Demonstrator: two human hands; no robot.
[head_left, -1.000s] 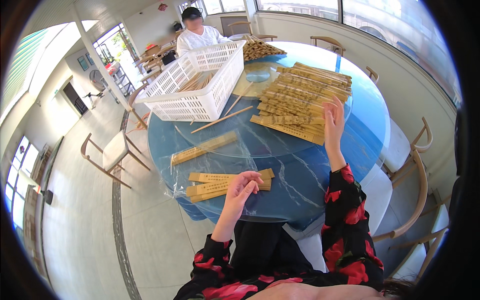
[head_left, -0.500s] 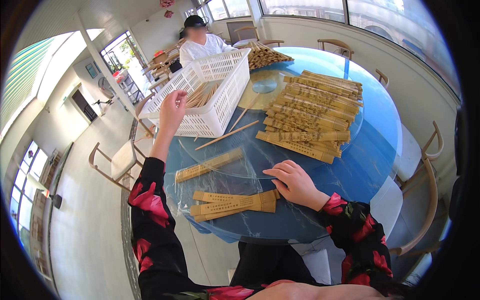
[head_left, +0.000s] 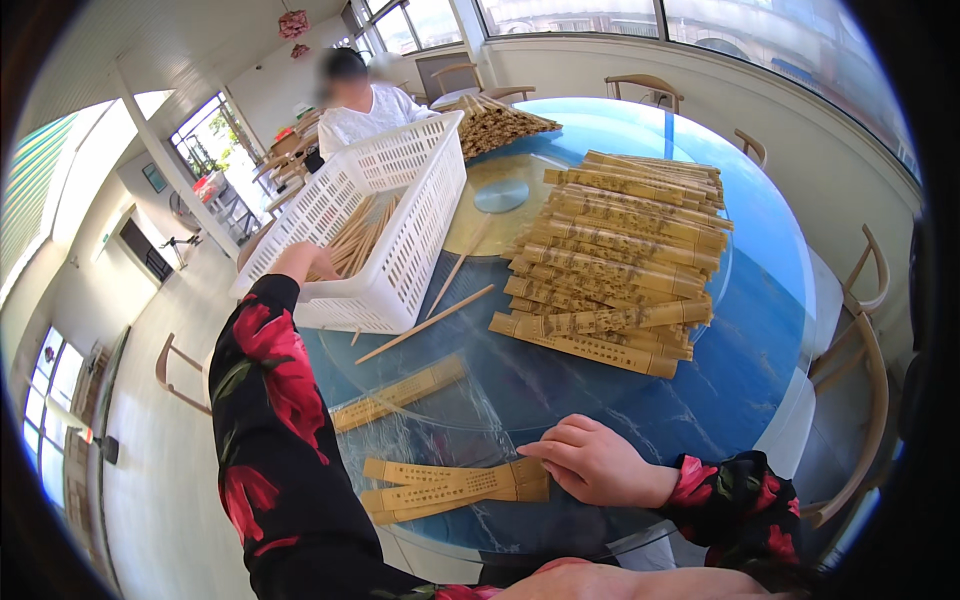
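Thin sticks: a loose bunch of pale wooden sticks (head_left: 362, 240) lying inside the white basket (head_left: 418, 262), at its near end
Left hand: the left hand (head_left: 303, 262) reaches over the basket's near rim to the sticks; its fingers point down and are partly hidden, so how far they are open, and whether they grip any, I cannot tell
Flat sleeves: a few yellow-brown printed sleeves (head_left: 440, 487) overlap at the table's near edge
Right hand: the right hand (head_left: 590, 460) is at their right end; fingers loosely bent and close together; whether they pinch a sleeve, I cannot tell
Clear plastic: a crinkled sheet (head_left: 455, 425) behind the sleeves
Large pile: stacked printed sleeves (head_left: 625, 250) right of the basket
Table: round, blue, marbled (head_left: 760, 420)
Across: a seated person in white (head_left: 360, 118)
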